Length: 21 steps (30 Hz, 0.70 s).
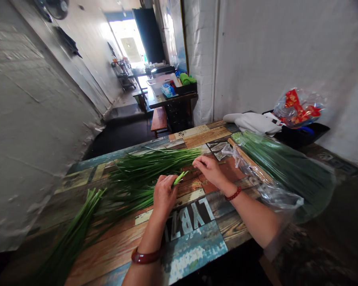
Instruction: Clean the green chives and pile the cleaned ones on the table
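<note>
My left hand (165,194) is wrapped round a small bunch of garlic chives (140,198), whose pale cut ends stick out past my thumb while the green leaves trail left over the table. Just to the right, my right hand (209,169) hovers with thumb and fingertips pinched together; whether anything is between them I cannot make out. Behind both hands lies a loose pile of chives (155,161), its stems pointing right. A separate bundle of chives (77,234) rests at the table's left side.
The patterned table (193,246) runs beneath everything. On its right are bagged chives (280,171), a brown stick (250,161) and crumpled clear plastic (280,196). A white cloth (253,122) and a red-printed plastic bag (301,107) sit by the wall. Another table (173,99) stands farther back.
</note>
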Motion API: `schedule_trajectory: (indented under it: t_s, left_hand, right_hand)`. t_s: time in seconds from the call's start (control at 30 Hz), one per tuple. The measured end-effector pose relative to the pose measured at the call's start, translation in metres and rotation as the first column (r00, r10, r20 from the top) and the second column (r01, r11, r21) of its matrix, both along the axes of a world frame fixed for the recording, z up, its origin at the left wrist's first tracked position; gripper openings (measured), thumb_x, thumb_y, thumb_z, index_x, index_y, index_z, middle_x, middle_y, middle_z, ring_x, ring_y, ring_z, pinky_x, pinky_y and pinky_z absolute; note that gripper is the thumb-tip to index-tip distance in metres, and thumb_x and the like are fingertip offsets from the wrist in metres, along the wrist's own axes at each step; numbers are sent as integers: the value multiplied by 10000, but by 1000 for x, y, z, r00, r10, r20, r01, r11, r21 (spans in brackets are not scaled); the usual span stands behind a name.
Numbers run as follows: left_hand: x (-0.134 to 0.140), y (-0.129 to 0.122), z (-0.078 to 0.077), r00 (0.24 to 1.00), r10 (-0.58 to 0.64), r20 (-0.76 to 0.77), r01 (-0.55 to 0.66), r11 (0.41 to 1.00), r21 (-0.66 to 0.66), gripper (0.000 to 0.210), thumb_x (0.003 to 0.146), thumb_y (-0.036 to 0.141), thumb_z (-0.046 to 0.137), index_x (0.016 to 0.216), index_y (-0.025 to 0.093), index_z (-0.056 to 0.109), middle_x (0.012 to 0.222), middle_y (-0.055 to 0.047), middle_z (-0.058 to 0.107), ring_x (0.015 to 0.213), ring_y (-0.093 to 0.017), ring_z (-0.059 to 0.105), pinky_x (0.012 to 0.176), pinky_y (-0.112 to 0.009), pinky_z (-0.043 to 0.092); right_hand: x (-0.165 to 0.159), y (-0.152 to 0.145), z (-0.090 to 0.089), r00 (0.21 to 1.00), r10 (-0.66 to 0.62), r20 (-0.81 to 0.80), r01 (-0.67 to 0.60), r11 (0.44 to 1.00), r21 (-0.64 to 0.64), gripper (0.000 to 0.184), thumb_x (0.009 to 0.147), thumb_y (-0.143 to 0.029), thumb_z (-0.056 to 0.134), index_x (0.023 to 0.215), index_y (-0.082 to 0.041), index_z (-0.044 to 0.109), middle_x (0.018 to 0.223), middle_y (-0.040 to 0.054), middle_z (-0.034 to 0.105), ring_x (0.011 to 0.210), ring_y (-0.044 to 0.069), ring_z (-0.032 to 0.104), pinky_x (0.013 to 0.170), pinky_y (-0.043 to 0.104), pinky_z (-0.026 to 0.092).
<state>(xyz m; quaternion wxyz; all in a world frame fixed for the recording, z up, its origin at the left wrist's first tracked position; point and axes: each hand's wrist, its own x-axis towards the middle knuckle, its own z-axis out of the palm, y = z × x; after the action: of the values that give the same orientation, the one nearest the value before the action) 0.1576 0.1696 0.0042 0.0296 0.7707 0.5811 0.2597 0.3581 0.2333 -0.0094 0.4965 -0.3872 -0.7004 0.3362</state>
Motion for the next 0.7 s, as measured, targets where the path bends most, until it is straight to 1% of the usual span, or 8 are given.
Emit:
schedule_trajectory:
  t_s: [0.07, 0.13, 0.2, 0.3, 0.37, 0.47, 0.57, 0.7]
  left_hand:
    - [-1, 1, -1, 1000, 10, 6, -10, 1000, 23, 205, 837, 144, 481, 915, 206, 660, 864, -41, 695, 863, -198, 555, 780, -307, 438]
    - [-1, 1, -2, 1000, 20, 0, -20, 999, 26, 221, 832, 147, 476, 947, 202, 656, 916, -57, 699, 908, -206, 580, 812, -321, 447]
    - [-1, 1, -4, 1000, 26, -10, -26, 1000, 2, 245, 830, 140, 461, 984, 203, 641, 965, -60, 699, 926, -202, 600, 824, -319, 451]
    - [0, 0, -5, 999, 15, -31, -17, 998, -58, 270, 827, 116, 435, 1000, 216, 617, 988, -46, 686, 921, -185, 614, 804, -287, 454]
    - [2, -1, -4, 998, -6, -60, 1, 996, -88, 251, 838, 120, 426, 978, 219, 610, 963, -41, 675, 905, -180, 614, 780, -272, 450]
    - [4, -3, -2, 992, -39, -123, 25, 993, -116, 229, 859, 136, 422, 974, 217, 602, 930, -42, 660, 874, -179, 610, 744, -262, 435]
    - [5, -4, -2, 975, -72, -211, 41, 988, -146, 236, 858, 130, 426, 989, 223, 599, 908, -38, 653, 836, -176, 609, 704, -258, 413]
    - [6, -4, -3, 956, -14, -292, -21, 993, -117, 217, 843, 123, 446, 961, 221, 600, 886, -40, 646, 826, -189, 604, 679, -268, 394]
  right_hand:
    - [4, -1, 3, 979, 43, 198, -67, 991, 114, 263, 918, -280, 507, 706, -186, 631, 782, 30, 645, 806, 165, 583, 812, 318, 426]
    - [6, -4, 5, 944, 39, 328, -104, 978, 183, 161, 859, -204, 587, 706, -192, 637, 843, 35, 645, 873, 180, 576, 853, 343, 415]
    - [4, -7, 6, 941, 39, 336, -112, 973, 200, 79, 796, -126, 627, 814, -200, 645, 931, 39, 630, 930, 185, 567, 851, 337, 431]
    - [-2, -11, 6, 963, 97, 251, -141, 976, 164, 239, 772, -123, 654, 993, -206, 617, 978, 35, 616, 890, 163, 575, 802, 302, 464]
    - [-7, -14, 6, 959, 136, 248, -180, 970, 162, 209, 780, -145, 669, 975, -205, 622, 932, 23, 635, 835, 154, 582, 786, 292, 460]
    - [-12, -14, 3, 944, 157, 291, -218, 957, 191, 66, 812, -130, 635, 809, -195, 635, 815, 10, 652, 788, 154, 584, 770, 285, 438]
    - [-13, -10, 0, 968, 113, 226, -151, 976, 159, 106, 857, -148, 581, 769, -190, 622, 783, 5, 653, 756, 143, 588, 719, 257, 432]
    - [-3, 4, -5, 967, -106, 233, 58, 978, 201, 225, 946, -222, 464, 792, -191, 625, 796, 22, 657, 788, 159, 592, 766, 284, 430]
